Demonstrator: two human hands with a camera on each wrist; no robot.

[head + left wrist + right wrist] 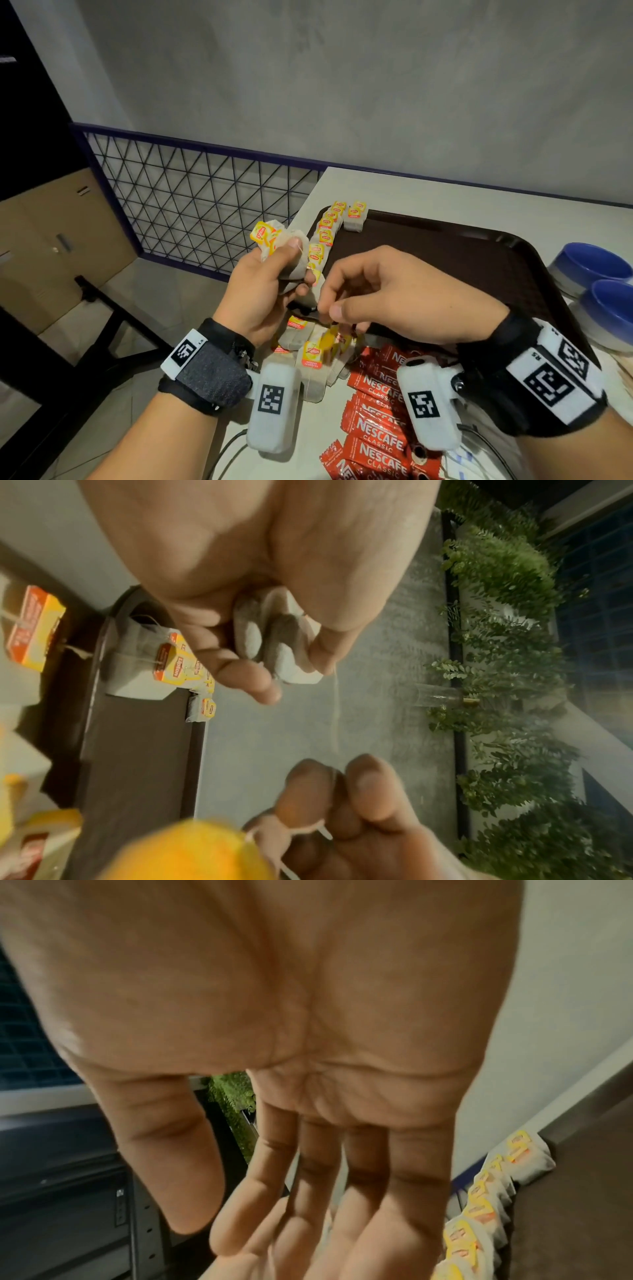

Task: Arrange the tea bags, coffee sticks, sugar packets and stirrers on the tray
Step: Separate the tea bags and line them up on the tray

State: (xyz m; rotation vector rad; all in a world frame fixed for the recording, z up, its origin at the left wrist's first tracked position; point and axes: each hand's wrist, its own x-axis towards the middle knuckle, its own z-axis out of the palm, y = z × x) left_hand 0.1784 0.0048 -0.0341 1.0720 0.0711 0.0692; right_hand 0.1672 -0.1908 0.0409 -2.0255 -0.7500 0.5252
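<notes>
Left hand: the left hand (265,291) is raised above the near-left corner of the tray, fingers and thumb curled round a small bunch of tea bags (284,255); yellow tags stick out past the thumb. In the left wrist view the grey pouches (270,645) sit pinched between thumb and fingers, and a thin string (336,704) hangs from them.
Right hand: the right hand (394,298) is just beside the left, palm down, thumb and forefinger drawn together. In the left wrist view its fingertips (310,780) pinch that string. In the right wrist view the fingers look fairly straight and blurred.
Tray: a dark brown tray (445,253) lies on the pale surface (445,192), mostly bare.
Row on tray: a line of tea bags with yellow tags (329,222) runs along the tray's left edge, overlapping one another, up to the far-left corner.
Loose pile: more tea bags (313,353) lie heaped on the surface at the near edge of the tray, below the hands.
Coffee sticks: red Nescafe sticks (376,428) lie on the surface near the person, right of the loose pile, off the tray.
Bowls: 2 blue bowls (592,263) stand on the surface, right of the tray.
Sugar packets, stirrers: cannot be made out clearly.
</notes>
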